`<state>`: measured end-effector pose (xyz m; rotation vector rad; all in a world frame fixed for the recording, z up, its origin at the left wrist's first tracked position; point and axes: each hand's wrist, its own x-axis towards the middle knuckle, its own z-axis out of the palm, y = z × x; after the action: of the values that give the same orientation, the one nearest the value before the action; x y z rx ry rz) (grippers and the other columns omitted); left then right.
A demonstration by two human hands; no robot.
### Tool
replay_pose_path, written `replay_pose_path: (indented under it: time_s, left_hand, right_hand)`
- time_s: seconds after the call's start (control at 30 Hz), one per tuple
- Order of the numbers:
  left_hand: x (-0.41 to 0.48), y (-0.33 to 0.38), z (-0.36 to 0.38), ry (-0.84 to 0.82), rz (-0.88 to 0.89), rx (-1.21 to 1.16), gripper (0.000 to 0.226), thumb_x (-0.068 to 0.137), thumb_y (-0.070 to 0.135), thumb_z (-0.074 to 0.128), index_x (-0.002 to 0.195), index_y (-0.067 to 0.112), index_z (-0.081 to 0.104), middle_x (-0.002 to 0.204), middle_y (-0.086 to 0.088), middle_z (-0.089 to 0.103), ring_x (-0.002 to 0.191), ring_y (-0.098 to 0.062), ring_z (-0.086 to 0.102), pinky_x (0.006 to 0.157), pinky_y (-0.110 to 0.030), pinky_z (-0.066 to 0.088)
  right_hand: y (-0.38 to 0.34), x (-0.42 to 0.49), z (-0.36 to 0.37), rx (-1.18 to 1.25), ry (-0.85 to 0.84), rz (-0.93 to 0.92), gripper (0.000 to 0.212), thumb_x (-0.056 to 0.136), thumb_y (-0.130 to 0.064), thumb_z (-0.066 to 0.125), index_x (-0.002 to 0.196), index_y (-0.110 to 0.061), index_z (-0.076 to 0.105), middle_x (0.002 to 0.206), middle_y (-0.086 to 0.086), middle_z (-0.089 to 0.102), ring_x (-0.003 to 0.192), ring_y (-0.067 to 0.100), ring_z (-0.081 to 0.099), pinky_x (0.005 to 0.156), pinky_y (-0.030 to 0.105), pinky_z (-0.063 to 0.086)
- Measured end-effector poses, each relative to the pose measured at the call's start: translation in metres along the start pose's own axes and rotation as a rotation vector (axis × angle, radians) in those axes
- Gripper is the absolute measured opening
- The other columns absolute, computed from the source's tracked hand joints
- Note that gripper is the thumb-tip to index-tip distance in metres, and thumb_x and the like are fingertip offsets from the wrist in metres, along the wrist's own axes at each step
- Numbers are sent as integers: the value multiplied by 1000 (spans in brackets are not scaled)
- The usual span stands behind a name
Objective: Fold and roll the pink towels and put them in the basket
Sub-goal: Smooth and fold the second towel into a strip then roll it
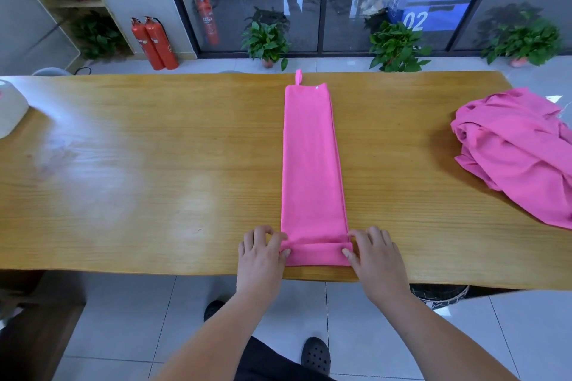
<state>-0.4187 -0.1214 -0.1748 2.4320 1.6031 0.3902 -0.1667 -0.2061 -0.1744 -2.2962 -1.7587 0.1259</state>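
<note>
Pink towel (312,161), folded long, near end rolled

A long wooden bench (139,170) stands on pale grey floor tiles (123,318). Behind it are dark-framed glass doors (340,9), with potted plants (267,40) at their foot and two red fire extinguishers (154,43) to the left.

Bright, even daylight fills the scene, with broad pale glare washing the left half of the glossy tabletop (123,164). Shadows are faint and soft. Wide-angle distortion bows the edges, and the background looks slightly soft.

Folded towel (312,164) mid-table (139,148), hands at its near end, towel heap (513,145) right, white object (10,108) far left
</note>
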Motion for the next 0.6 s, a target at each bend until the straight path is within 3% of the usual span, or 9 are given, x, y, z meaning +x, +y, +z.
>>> replay_pose_path:
  time_s: [0.1,0.2,0.27,0.4,0.53,0.6]
  left_hand:
    - [9,6,-5,22,176,44,37,82,12,78,113,29,67,124,1,56,111,-27,49,87,-39,46]
    - [8,0,-5,41,446,128,44,70,-3,72,105,24,68,110,4,62,102,-27,54,80,-38,44]
    - [1,-6,-3,60,470,140,44,76,1,68,113,25,69,110,7,64,101,-25,56,81,-38,44]
    - [-14,-12,-1,53,437,116,42,91,21,67,133,27,67,127,11,65,106,-22,57,83,-37,47]
    - [-7,-9,0,7,330,84,48,85,26,80,131,32,67,125,16,65,105,-20,55,82,-36,46]
    - [0,-4,0,-16,277,85,50,82,22,84,128,32,67,118,17,66,101,-19,55,79,-34,45]
  right_hand:
    - [0,3,-2,-51,93,-182,27,84,-24,83,106,-26,68,107,-7,56,93,21,51,73,35,46]
    - [3,-2,6,-110,136,-357,40,75,1,84,104,-23,72,107,-10,66,90,22,52,70,36,42]
    - [8,-11,11,-126,141,-388,43,78,-2,80,117,-20,73,119,-10,69,92,22,55,70,37,44]
    - [12,-22,14,-106,103,-380,44,94,-28,63,137,-20,67,141,-10,63,101,20,58,77,38,46]
    - [11,-12,14,-112,64,-318,43,94,-38,73,135,-27,67,134,-16,64,100,18,56,77,34,45]
    - [11,-7,13,-100,64,-270,35,97,-37,69,131,-30,69,128,-19,65,97,17,56,75,33,45]
